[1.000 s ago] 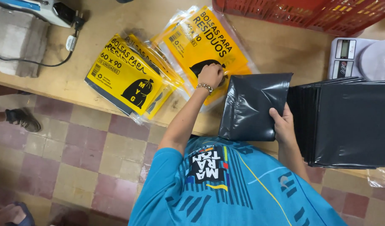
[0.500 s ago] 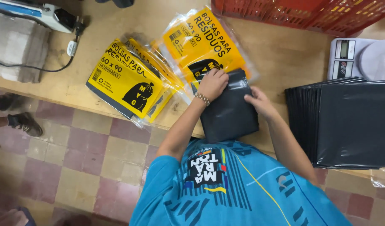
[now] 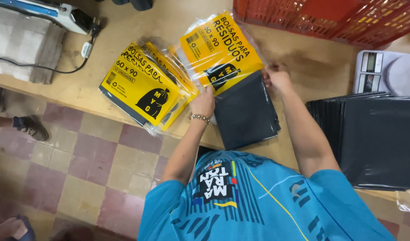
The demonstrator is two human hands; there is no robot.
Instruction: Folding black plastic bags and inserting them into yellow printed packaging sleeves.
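A folded black bag [image 3: 245, 114] is held at the tabletop's [image 3: 312, 67] near edge, its top end tucked into a clear yellow-labelled sleeve [image 3: 220, 51]. The left hand [image 3: 202, 102] is closed on the bag's left edge where the sleeve begins; the right hand [image 3: 276, 78] is pinched at the sleeve's right corner, though whether sleeve or bag is gripped cannot be told. More yellow packs [image 3: 140, 87] are fanned to the left, and a black stack [image 3: 374, 138] lies to the right.

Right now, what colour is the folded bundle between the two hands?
Dark grey, almost black, and glossy: the folded bundle shows best in the head view.
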